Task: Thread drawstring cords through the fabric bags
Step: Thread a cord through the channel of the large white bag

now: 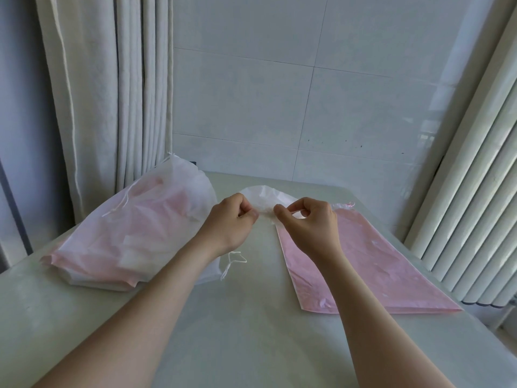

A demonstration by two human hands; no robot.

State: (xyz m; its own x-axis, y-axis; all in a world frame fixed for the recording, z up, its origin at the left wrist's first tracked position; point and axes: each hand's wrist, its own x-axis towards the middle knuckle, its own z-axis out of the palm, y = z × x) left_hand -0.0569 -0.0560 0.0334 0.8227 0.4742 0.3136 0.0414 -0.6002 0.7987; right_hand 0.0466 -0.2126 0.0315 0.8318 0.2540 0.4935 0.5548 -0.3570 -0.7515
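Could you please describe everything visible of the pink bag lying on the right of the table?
The pink bag is thin, slightly glossy fabric, lying flat on the table, with a white top band bunched up. The left hand and right hand each pinch that band. A short pink cord end curls out at its top right corner.

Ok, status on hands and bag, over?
Left hand, right hand both pinching the pink bag at its white top hem. Bag flat on table. Pile of bags off left, not in the way.
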